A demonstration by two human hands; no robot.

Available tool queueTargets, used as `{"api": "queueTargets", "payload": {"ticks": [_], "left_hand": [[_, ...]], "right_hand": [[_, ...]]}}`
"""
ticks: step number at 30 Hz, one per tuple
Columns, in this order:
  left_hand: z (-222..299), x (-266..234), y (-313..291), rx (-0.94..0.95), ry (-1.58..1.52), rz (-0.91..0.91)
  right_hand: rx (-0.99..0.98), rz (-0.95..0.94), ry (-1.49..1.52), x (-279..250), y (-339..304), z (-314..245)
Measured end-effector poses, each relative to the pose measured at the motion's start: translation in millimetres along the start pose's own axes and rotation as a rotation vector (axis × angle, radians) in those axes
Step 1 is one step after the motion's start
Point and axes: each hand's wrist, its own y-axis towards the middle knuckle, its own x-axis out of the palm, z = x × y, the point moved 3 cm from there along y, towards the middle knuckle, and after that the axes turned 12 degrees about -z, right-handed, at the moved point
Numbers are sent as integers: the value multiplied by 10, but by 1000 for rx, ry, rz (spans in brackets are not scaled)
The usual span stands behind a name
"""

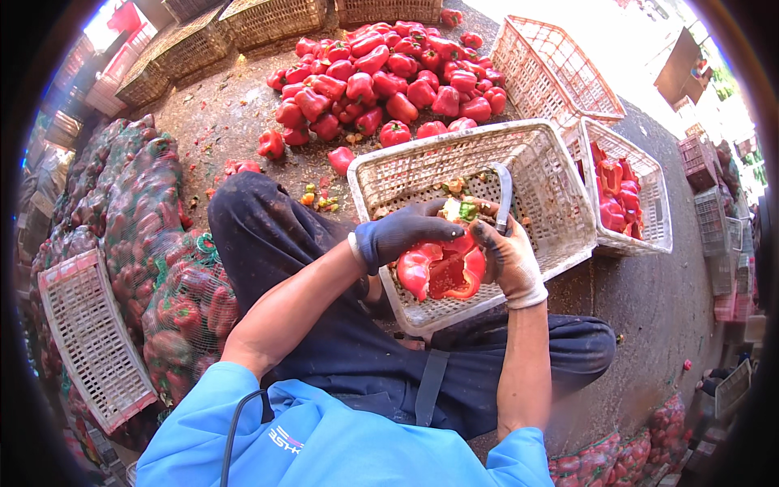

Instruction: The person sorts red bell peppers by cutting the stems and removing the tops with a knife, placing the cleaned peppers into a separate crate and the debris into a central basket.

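My left hand (406,235), in a dark glove, is closed around a red bell pepper (415,269). The pepper is cut open, and its hollow inside faces me. Its pale and green core (461,211) shows between my two hands. A knife with a curved blade (504,191) is in my right hand (510,258), its tip bent toward the left; the handle is hidden by the fingers. The right glove is pale with dark, stained fingers, and its thumb is by the core. Both hands are above a dirty white plastic crate (560,199) holding some green and pale scraps.
Ahead lies a big heap of whole red peppers (389,77). Right of my crate stands another crate (649,166) of cut red peppers, with a taller crate (527,69) behind. Filled mesh sacks (134,203) and an upturned crate (93,337) are at left. Scraps litter the floor.
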Motion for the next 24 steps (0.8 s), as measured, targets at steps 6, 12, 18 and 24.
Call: {"api": "queueTargets", "payload": {"ticks": [6,12,18,24], "left_hand": [[-29,-40,-90,14,42,54],[158,73,-56,-63,-187,75],[8,1,-91,135,-73,40],[-216,-297,-70,-101,-700,124]], "right_hand": [[20,-59,21,3,21,4],[109,-98,216,97,-49,-131],[6,-137,375,84,-22,-31],[7,-106,504,-110,36,118]]}}
